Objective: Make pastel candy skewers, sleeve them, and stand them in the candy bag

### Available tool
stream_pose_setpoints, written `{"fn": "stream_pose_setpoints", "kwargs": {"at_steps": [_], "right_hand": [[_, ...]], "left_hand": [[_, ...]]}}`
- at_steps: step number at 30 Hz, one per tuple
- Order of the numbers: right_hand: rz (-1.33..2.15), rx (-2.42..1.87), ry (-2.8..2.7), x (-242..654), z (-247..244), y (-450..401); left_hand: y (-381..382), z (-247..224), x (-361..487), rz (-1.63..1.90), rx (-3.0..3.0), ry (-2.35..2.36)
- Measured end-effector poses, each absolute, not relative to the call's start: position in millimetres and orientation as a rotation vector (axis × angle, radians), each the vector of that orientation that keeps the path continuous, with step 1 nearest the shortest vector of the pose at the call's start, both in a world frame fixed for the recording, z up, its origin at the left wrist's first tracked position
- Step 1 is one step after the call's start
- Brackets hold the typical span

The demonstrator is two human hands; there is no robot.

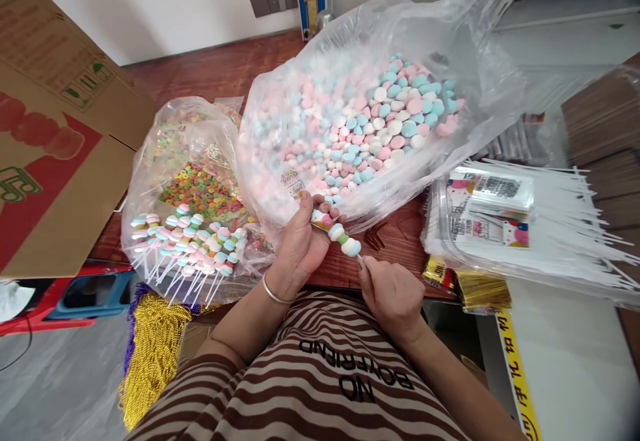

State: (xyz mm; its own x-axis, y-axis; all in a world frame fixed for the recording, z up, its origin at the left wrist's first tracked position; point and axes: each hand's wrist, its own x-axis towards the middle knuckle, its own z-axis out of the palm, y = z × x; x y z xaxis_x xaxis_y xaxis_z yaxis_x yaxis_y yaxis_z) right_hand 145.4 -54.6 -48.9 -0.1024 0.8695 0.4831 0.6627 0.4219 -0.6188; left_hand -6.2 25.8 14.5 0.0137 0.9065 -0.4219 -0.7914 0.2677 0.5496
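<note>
A candy skewer [345, 240] with white, blue and green pieces hangs between my hands at the table's front edge. My left hand [301, 241] has its fingers round a small printed packet [323, 220] at the skewer's upper end. The stick's lower end is pinched by my right hand [393, 288]. Behind them lies a large clear bag [380, 128] of pink, white and blue candies. To the left, a second bag [200, 184] holds small colourful rings, with several finished skewers [190, 241] lying on its front.
A tray [440, 228] of white sticks and printed packets stands at the right, with gold ties [483, 291] in front of it. A cardboard box [60, 128] stands at the left. A blue device [314, 1] sits by the wall, and brown strips [374, 236] lie on the table.
</note>
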Motion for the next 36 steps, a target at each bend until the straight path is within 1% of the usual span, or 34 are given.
{"fn": "stream_pose_setpoints", "kwargs": {"at_steps": [2, 5, 7, 8, 9, 10, 11, 12, 14, 16, 17, 18, 19, 20, 21, 23, 25, 26, 27, 29, 31, 32, 33, 34, 36], "right_hand": [[0.753, -1.286, -1.659, 145.5, -40.7, -55.9], [1.565, -1.126, -1.145, 143.6, -30.2, -56.3], [1.909, -0.967, -0.823, 140.4, -26.6, -55.5], [1.990, -0.911, -0.736, 138.4, -26.4, -55.0], [2.004, -0.895, -0.713, 136.4, -27.4, -54.4], [1.949, -0.929, -0.759, 134.8, -29.6, -53.7], [1.817, -1.008, -0.866, 133.6, -33.1, -52.9], [1.614, -1.110, -1.022, 133.2, -37.5, -51.9], [1.085, -1.283, -1.389, 134.5, -48.6, -49.2], [0.619, -1.323, -1.696, 137.3, -59.6, -46.2], [0.471, -1.312, -1.789, 138.5, -63.8, -45.0], [0.392, -1.303, -1.843, 139.3, -66.6, -44.2], [0.382, -1.301, -1.853, 139.5, -67.7, -43.9], [0.443, -1.305, -1.822, 139.2, -67.2, -44.1], [0.580, -1.306, -1.757, 138.5, -65.3, -44.8], [1.041, -1.246, -1.508, 136.7, -58.3, -46.8], [1.558, -1.060, -1.132, 135.3, -50.0, -48.9], [1.755, -0.947, -0.946, 134.8, -46.4, -49.7], [1.890, -0.843, -0.790, 134.5, -43.4, -50.3], [2.018, -0.714, -0.631, 133.8, -39.8, -51.3], [2.007, -0.729, -0.677, 133.0, -39.8, -52.0], [1.929, -0.802, -0.783, 132.6, -40.9, -52.2], [1.781, -0.916, -0.944, 132.5, -42.6, -52.0], [1.559, -1.050, -1.139, 132.7, -44.5, -51.5], [1.032, -1.267, -1.485, 134.0, -47.7, -49.8]], "left_hand": [[26.3, 11.4, -7.1, 1.324, 0.258, 0.802], [27.3, 7.4, -8.0, 1.320, 0.335, 0.790], [27.7, 5.7, -7.9, 1.317, 0.333, 0.737], [27.7, 5.5, -7.5, 1.316, 0.325, 0.709], [27.5, 5.5, -6.8, 1.314, 0.314, 0.691], [27.1, 5.9, -5.9, 1.312, 0.301, 0.686], [26.5, 6.6, -4.7, 1.307, 0.287, 0.693], [25.6, 7.3, -3.4, 1.300, 0.270, 0.708], [23.3, 8.8, -0.5, 1.283, 0.226, 0.739], [20.7, 9.6, 2.2, 1.271, 0.184, 0.752], [19.5, 9.7, 3.3, 1.268, 0.169, 0.755], [18.3, 9.5, 4.1, 1.267, 0.160, 0.758], [17.4, 9.2, 4.7, 1.266, 0.157, 0.764], [16.8, 8.7, 5.0, 1.265, 0.159, 0.773], [16.5, 8.1, 4.8, 1.259, 0.166, 0.779], [16.6, 6.8, 3.0, 1.225, 0.187, 0.770], [17.6, 5.9, -0.1, 1.177, 0.200, 0.727], [18.1, 5.8, -1.7, 1.155, 0.203, 0.702], [18.6, 6.0, -2.9, 1.140, 0.208, 0.682], [18.8, 7.3, -3.5, 1.134, 0.229, 0.671], [17.7, 8.8, -1.2, 1.147, 0.258, 0.685], [16.8, 9.3, 0.8, 1.161, 0.271, 0.698], [15.7, 9.5, 3.1, 1.175, 0.279, 0.715], [14.5, 9.3, 5.3, 1.190, 0.283, 0.736], [12.8, 8.2, 8.6, 1.211, 0.276, 0.774]]}}
